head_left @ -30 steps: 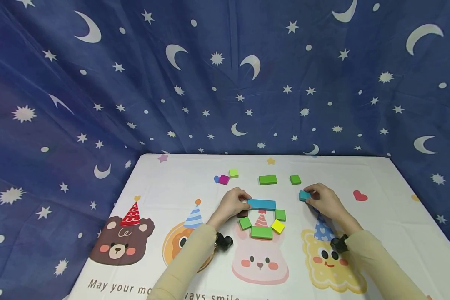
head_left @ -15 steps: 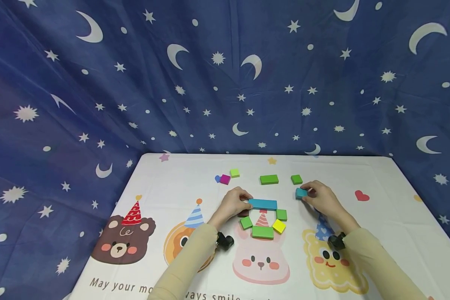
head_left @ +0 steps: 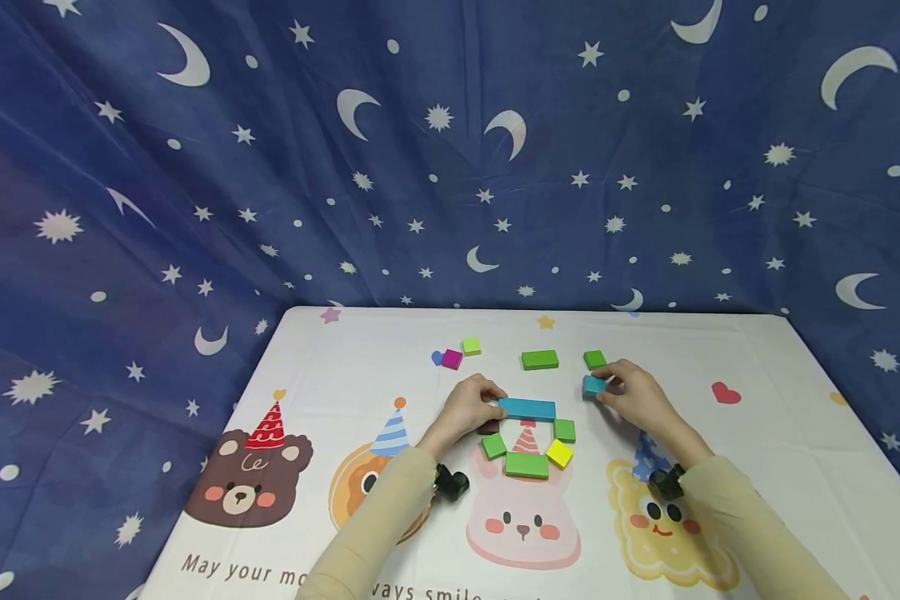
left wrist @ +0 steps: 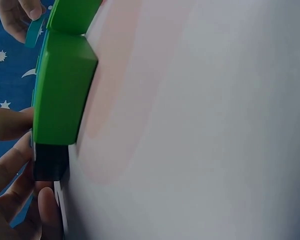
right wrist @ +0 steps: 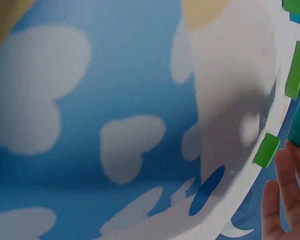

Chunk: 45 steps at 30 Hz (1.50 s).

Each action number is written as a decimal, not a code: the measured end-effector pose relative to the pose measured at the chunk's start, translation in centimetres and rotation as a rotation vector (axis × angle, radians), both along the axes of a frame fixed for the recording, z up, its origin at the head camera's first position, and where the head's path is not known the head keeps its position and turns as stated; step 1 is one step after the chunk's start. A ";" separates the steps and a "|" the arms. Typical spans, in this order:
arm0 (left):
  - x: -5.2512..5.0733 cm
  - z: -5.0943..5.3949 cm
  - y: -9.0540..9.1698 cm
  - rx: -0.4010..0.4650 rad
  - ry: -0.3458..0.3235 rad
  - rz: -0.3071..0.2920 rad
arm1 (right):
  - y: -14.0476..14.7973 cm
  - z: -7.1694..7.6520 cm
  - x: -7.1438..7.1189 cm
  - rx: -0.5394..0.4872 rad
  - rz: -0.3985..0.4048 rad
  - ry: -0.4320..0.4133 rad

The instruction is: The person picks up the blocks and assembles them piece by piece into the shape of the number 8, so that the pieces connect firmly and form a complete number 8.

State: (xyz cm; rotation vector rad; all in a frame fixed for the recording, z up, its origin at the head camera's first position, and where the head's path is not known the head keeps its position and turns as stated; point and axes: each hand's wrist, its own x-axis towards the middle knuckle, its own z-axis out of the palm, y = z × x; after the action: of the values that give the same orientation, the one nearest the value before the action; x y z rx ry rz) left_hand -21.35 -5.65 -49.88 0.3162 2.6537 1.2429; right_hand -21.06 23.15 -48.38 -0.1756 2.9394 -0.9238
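Note:
My left hand (head_left: 465,408) pinches the left end of a long blue block (head_left: 528,408), the top side of a ring of blocks. A dark brown block (head_left: 487,427) is partly hidden below that hand. Green blocks (head_left: 527,465) and a yellow block (head_left: 559,453) make up the ring's lower and right sides. To the right, my right hand (head_left: 633,392) holds a small teal-blue block (head_left: 593,387) between thumb and fingers. In the right wrist view, that teal block (right wrist: 299,122) shows at the fingertips.
Behind the ring lie a magenta block (head_left: 452,359), a lime block (head_left: 471,346), a long green block (head_left: 540,360) and a small green block (head_left: 594,359). The white cloth (head_left: 375,350) bears printed animals. A blue star-patterned curtain (head_left: 420,167) rises behind the table.
My right hand has carried the small teal-blue block leftward, closer to the ring. My left hand stays at the long blue block's end.

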 end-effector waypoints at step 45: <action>-0.1 -0.2 -0.1 0.029 -0.031 0.011 | -3.4 -1.1 -0.4 -0.033 0.122 0.038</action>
State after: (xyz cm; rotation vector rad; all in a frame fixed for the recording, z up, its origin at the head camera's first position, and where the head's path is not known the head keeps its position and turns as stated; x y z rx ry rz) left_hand -21.46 -5.71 -50.13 0.2846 2.6175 1.2796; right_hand -21.44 19.72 -49.48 -0.3735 2.9100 -0.9626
